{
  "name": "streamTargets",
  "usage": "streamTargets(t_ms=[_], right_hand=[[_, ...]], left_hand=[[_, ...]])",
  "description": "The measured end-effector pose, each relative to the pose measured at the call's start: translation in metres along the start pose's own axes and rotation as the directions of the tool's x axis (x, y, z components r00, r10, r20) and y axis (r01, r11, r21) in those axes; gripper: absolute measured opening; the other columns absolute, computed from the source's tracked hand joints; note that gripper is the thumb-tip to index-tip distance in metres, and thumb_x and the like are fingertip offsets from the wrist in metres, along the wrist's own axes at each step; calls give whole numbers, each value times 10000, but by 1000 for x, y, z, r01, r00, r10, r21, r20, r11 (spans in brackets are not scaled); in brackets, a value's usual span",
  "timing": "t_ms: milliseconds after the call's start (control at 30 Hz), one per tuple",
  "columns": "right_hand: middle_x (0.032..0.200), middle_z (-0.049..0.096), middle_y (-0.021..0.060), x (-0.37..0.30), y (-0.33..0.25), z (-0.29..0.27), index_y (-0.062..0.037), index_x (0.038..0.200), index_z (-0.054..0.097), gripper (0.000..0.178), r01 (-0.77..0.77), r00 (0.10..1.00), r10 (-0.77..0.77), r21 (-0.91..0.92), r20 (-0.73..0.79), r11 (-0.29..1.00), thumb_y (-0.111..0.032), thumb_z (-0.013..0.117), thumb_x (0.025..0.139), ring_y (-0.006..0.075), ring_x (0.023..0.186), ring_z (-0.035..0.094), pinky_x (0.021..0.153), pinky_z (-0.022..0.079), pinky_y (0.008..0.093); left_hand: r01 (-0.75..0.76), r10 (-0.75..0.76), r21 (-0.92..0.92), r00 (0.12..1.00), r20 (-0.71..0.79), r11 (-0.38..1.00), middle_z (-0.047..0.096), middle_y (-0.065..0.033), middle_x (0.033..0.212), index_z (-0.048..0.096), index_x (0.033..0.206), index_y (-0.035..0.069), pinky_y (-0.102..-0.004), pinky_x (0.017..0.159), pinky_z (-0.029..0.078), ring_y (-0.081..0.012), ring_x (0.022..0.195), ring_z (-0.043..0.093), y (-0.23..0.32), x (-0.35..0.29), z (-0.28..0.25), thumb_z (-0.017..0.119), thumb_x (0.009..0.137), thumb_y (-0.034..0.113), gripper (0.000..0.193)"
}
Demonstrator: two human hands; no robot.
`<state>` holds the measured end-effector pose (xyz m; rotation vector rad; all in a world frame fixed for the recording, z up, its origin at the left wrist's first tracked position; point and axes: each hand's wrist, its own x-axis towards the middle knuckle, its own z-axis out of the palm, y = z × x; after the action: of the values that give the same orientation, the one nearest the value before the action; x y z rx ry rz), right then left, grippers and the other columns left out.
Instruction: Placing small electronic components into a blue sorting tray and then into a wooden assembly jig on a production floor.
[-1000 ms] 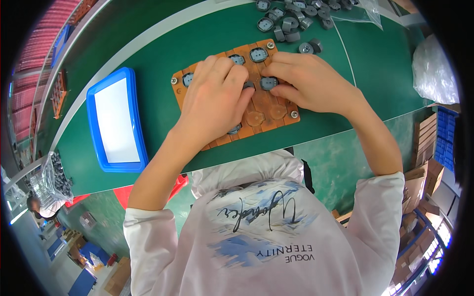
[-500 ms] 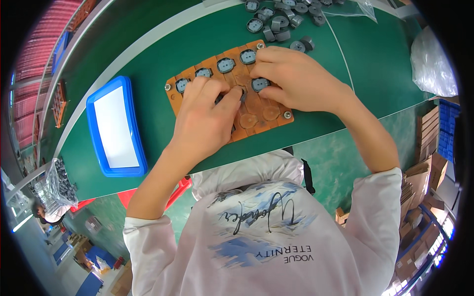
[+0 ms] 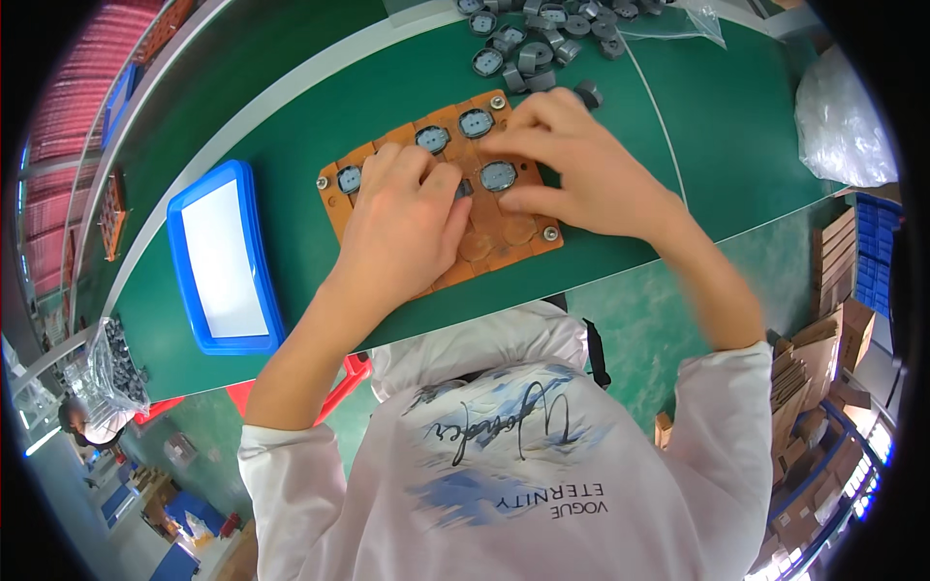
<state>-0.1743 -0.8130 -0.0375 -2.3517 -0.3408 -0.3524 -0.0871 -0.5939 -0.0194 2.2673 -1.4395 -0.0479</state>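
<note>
An orange-brown fixture plate (image 3: 484, 254) with round recesses and corner screws lies on the green table. Several grey round parts sit in its recesses, one of them at the far edge (image 3: 432, 138). My left hand (image 3: 397, 218) curls over the left half of the plate, its thumb and forefinger closed on a small grey part (image 3: 463, 189) that they mostly hide. Over the plate's right side, my right hand (image 3: 591, 179) has thumb and fingers apart around a seated grey part (image 3: 498, 176), with nothing visibly gripped.
Loose grey parts (image 3: 533, 56) are heaped at the far side beside a clear plastic bag (image 3: 693, 21). On the left lies a blue-rimmed tray (image 3: 228, 257) with a white inside. A bag of grey parts (image 3: 121, 363) is at the left table end; a translucent bag (image 3: 843, 121) stands far right.
My right hand's fingers have spread and drawn slightly off the seated part. My left hand stays over the plate, its thumb still by the small part. The whole view has shifted slightly.
</note>
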Motion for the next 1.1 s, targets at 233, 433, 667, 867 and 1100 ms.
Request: streamTargets(t_ms=[233,433,667,867,1100], right_hand=[[1024,646,59,-20,37,-31,-71,1100,701,261,-394,826,279,-147,-490,907,-146,754,856,194,826,585,722,487,296],[1069,638,61,-22,53,-47,-8,993,660,175,-405,895,401,22,-193,914,-118,738,881,168,797,589,719,491,287],[1149,649,73,-44,60,-47,0,981,629,168,-266,949,240,-107,-206,958,-73,730,869,184,854,613,778,501,299],[1023,638,72,-32,47,-37,-36,1189,660,355,-280,953,258,-132,-162,951,-161,741,867,206,850,606,782,494,310],[982,663,55,-27,53,-39,-70,1265,628,418,-462,872,449,-26,-197,886,-141,736,867,148,752,558,722,490,291]], left_hand=[[-33,34,9,997,-73,999,563,-137,940,673,929,10,-441,845,458,-335,959,547,4,2,10,768,783,87,190],[-54,52,-85,998,-24,995,583,-105,947,702,988,24,-411,835,487,-311,937,557,-14,-2,9,807,770,93,252],[-144,147,-125,989,17,982,594,-94,906,715,1000,15,-402,818,495,-298,909,568,-28,9,4,807,796,173,275],[58,-61,-53,997,-50,997,654,-158,861,698,1039,12,-444,787,512,-348,846,632,-42,113,13,699,866,269,310],[37,-52,64,968,245,997,699,-199,1102,681,1151,48,-459,859,524,-340,961,686,-70,161,48,642,916,345,380]])
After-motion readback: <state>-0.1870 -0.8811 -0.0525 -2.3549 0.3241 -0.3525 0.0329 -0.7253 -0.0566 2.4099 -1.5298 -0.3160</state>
